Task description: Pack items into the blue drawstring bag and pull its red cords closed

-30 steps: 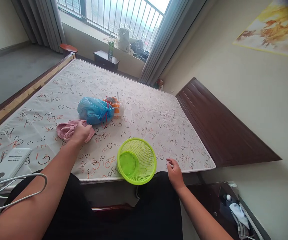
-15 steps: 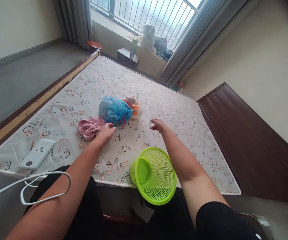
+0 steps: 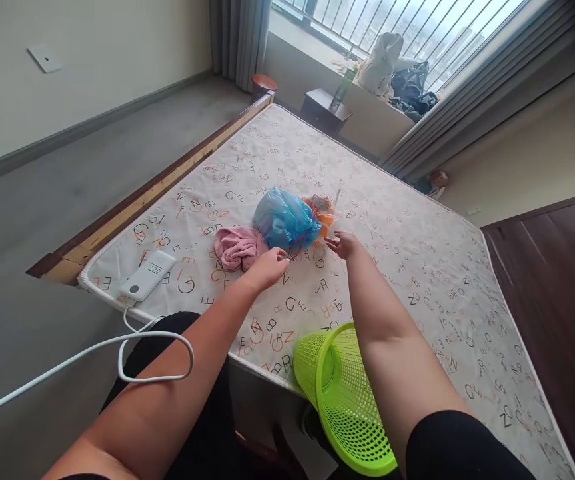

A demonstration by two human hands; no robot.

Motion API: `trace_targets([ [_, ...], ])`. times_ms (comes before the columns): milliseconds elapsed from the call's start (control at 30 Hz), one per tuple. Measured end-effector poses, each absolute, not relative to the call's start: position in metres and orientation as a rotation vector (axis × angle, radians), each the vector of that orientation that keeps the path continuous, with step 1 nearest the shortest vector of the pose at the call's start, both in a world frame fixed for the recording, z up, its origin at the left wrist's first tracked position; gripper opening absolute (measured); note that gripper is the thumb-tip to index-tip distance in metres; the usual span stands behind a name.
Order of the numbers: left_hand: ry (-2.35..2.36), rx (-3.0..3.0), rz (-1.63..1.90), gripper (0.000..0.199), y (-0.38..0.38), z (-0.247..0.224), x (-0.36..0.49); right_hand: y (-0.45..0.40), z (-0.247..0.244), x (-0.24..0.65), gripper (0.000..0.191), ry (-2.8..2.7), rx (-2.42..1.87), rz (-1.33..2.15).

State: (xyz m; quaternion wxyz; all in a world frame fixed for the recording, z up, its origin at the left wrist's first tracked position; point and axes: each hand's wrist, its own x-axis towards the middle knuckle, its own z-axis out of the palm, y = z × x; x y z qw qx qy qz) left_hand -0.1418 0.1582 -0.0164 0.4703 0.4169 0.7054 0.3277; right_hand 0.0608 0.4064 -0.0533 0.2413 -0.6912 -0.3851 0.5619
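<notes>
Head view, left grip (image 3: 269,267) outstretched, half-curled beside blue bag (image 3: 283,217), hold unclear, right grip (image 3: 344,245) likewise extended, loosely spread, empty.

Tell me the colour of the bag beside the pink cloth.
The bag is blue; head view shows it.

The lettered mattress (image 3: 432,267) carries a blue bag (image 3: 283,219), an orange bundle (image 3: 324,219) at its 3 o'clock and, towards 8 o'clock, a pink cloth (image 3: 237,247), then a white device (image 3: 151,275).
</notes>
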Motion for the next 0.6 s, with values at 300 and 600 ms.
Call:
trace_targets([
  [300,1.653,1.052,0.806,0.038,0.150,-0.012,-0.117,0.399,-0.064,0.059,0.029,-0.979,-1.946,1.485],
  [600,1.637,1.176,0.746,0.042,0.149,-0.013,-0.103,0.398,-0.073,0.028,0.036,-1.083,-1.886,1.238],
])
